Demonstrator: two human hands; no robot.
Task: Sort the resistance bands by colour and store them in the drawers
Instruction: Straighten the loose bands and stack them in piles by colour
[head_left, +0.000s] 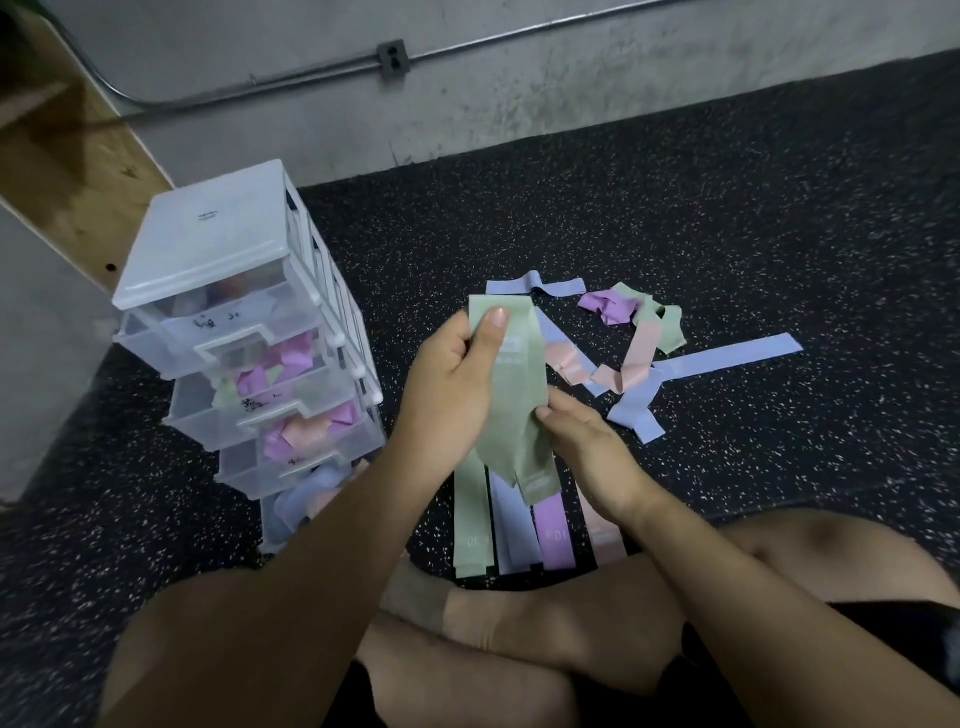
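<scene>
- Green band (519, 405) hangs upright above the floor (753, 218), held in front of the person.
- Left hand (452, 379) pinches its top, thumb in front, fingers behind; right hand (587, 452) pinches its lower edge.
- Other bands (639, 343) lie tangled beyond; clear drawers (249, 338) stand left.

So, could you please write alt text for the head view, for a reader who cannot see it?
A person seated on the floor holds green bands, the left hand gripping the top, the right hand pinching lower down. Mixed-colour bands lie tangled beyond, and a clear drawer unit stands at left.
</scene>
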